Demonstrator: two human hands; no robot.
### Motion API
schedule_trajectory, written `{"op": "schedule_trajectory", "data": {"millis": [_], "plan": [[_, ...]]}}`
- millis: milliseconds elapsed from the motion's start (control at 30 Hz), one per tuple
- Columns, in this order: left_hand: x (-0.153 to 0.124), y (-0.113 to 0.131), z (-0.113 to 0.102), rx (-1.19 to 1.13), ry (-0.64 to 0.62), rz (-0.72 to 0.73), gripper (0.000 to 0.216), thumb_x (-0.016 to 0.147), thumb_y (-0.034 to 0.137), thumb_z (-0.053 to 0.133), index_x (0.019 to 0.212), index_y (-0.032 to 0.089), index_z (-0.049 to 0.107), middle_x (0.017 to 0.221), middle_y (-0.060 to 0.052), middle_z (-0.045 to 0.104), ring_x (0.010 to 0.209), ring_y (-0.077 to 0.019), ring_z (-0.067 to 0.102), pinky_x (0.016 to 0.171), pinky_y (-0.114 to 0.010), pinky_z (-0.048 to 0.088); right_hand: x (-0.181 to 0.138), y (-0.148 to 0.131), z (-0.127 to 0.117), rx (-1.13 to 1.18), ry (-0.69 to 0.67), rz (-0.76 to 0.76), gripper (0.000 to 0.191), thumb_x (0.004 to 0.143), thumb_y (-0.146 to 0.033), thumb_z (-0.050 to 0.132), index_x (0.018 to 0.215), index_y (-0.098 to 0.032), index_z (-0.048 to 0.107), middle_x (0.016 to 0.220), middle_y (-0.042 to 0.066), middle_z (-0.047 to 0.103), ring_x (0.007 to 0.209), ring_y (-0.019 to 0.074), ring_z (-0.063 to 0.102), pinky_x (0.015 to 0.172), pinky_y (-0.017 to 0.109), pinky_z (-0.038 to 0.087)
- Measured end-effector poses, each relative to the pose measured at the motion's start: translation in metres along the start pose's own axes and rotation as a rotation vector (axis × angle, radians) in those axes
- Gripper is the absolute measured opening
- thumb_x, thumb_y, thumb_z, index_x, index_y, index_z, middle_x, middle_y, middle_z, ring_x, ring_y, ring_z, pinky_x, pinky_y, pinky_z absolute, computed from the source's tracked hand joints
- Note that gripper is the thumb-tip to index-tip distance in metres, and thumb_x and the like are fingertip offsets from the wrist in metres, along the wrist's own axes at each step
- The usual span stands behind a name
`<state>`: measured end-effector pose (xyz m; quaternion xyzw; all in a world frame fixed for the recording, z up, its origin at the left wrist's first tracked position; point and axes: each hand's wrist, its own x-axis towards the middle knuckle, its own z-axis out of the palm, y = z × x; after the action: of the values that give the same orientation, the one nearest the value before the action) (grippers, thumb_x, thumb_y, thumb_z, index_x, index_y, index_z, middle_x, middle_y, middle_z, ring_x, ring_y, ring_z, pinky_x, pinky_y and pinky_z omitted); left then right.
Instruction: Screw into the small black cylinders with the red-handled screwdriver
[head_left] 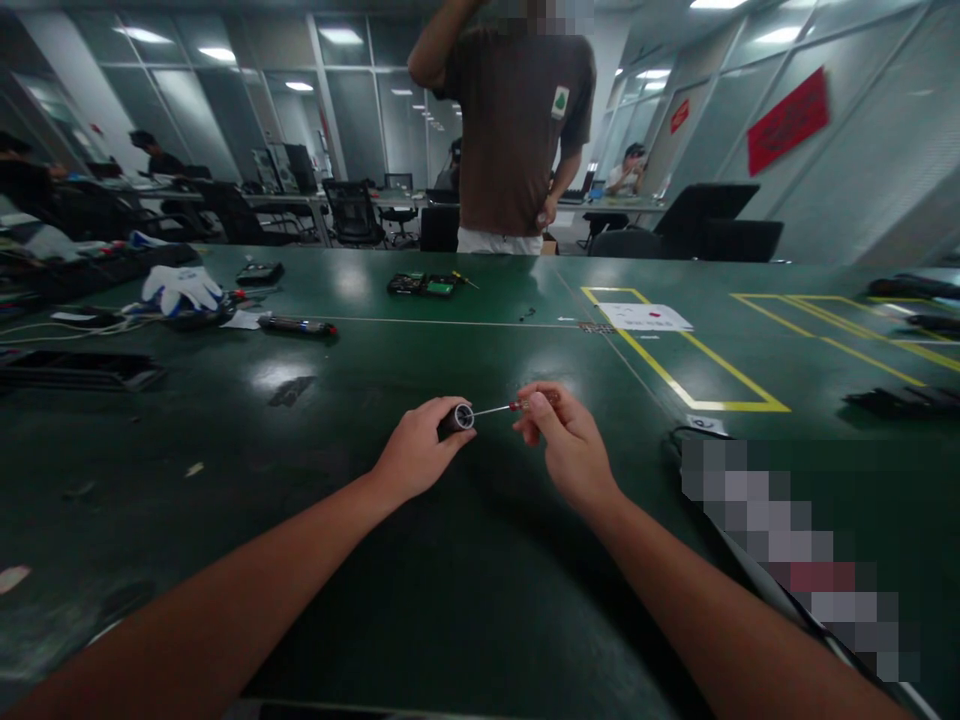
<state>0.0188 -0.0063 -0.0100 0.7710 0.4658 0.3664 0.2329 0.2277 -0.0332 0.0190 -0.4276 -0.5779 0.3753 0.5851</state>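
Near the middle of the view, my left hand [420,447] is closed around a short dark cylinder [460,418]. Its round open end, with a pale rim, faces my right hand. In my right hand [566,435] is a small screwdriver [517,406], held by its reddish handle between thumb and fingers. The thin metal shaft points left, and its tip is at the cylinder's open end. How deep the tip sits inside cannot be made out. Both hands are just above the green tabletop [450,580].
White gloves [182,290] lie at the left beside cables and a dark pen-like tool [298,327]. An open case [421,285] with green inside sits at the far edge, where a person [517,130] stands. A paper sheet [649,317] lies on yellow tape to the right.
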Motion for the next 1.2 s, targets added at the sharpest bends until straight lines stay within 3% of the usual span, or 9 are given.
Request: {"op": "schedule_trajectory", "data": {"millis": [133, 267, 433, 567, 667, 867, 1200], "plan": [[0.001, -0.001, 0.001, 0.021, -0.023, -0.02, 0.029, 0.09, 0.025, 0.07, 0.118, 0.025, 0.069, 0.117, -0.004, 0.069, 0.107, -0.023, 0.064, 0.1, -0.041, 0.049, -0.003, -0.006, 0.002, -0.061, 0.0, -0.032, 0.035, 0.1, -0.051, 0.052, 0.087, -0.022, 0.069, 0.068, -0.001, 0.059, 0.061, 0.0148, 0.052, 0.061, 0.031, 0.042], [0.001, 0.003, 0.0, 0.029, -0.03, -0.039, 0.027, 0.091, 0.027, 0.069, 0.118, 0.025, 0.069, 0.113, -0.004, 0.07, 0.101, -0.0217, 0.064, 0.092, -0.038, 0.05, -0.004, -0.003, 0.004, -0.082, 0.082, -0.033, 0.024, 0.096, -0.044, 0.058, 0.095, -0.022, 0.068, 0.075, 0.001, 0.066, 0.07, 0.0172, 0.06, 0.07, 0.033, 0.048], [-0.001, 0.009, -0.002, 0.063, -0.062, -0.064, 0.025, 0.092, 0.028, 0.067, 0.117, 0.025, 0.069, 0.107, -0.003, 0.071, 0.094, -0.0211, 0.065, 0.085, -0.036, 0.05, -0.002, 0.006, 0.005, -0.107, 0.121, 0.014, 0.028, 0.097, -0.047, 0.057, 0.094, -0.021, 0.069, 0.078, 0.003, 0.069, 0.073, 0.0186, 0.064, 0.075, 0.035, 0.05], [0.003, 0.011, -0.005, 0.146, -0.036, 0.039, 0.033, 0.093, 0.029, 0.068, 0.125, 0.026, 0.066, 0.117, -0.004, 0.07, 0.105, -0.0227, 0.063, 0.095, -0.04, 0.047, 0.011, 0.02, -0.003, 0.247, 0.172, 0.223, 0.029, 0.09, -0.051, 0.066, 0.087, -0.022, 0.068, 0.074, 0.002, 0.066, 0.067, 0.0173, 0.062, 0.074, 0.037, 0.054], [0.005, 0.008, -0.007, 0.146, -0.122, -0.004, 0.025, 0.093, 0.03, 0.068, 0.118, 0.027, 0.068, 0.112, -0.002, 0.07, 0.102, -0.0223, 0.063, 0.09, -0.039, 0.048, 0.021, 0.031, -0.01, 0.404, 0.239, 0.371, 0.029, 0.085, -0.048, 0.072, 0.077, -0.022, 0.064, 0.063, -0.001, 0.059, 0.058, 0.0149, 0.055, 0.073, 0.037, 0.057], [0.005, 0.001, -0.006, 0.103, -0.133, -0.043, 0.021, 0.092, 0.03, 0.068, 0.113, 0.028, 0.068, 0.108, 0.0, 0.07, 0.097, -0.0212, 0.063, 0.084, -0.036, 0.047, 0.021, 0.038, -0.008, 0.254, 0.22, 0.245, 0.03, 0.084, -0.051, 0.073, 0.082, -0.022, 0.068, 0.073, 0.001, 0.067, 0.065, 0.0154, 0.061, 0.066, 0.032, 0.051], [0.002, 0.004, -0.002, 0.047, -0.121, -0.03, 0.024, 0.09, 0.029, 0.071, 0.114, 0.028, 0.069, 0.106, 0.001, 0.071, 0.094, -0.0188, 0.064, 0.083, -0.034, 0.047, 0.014, 0.029, -0.002, 0.047, 0.144, 0.115, 0.033, 0.091, -0.054, 0.063, 0.09, -0.021, 0.067, 0.075, 0.002, 0.068, 0.069, 0.0177, 0.062, 0.071, 0.035, 0.049]]}}
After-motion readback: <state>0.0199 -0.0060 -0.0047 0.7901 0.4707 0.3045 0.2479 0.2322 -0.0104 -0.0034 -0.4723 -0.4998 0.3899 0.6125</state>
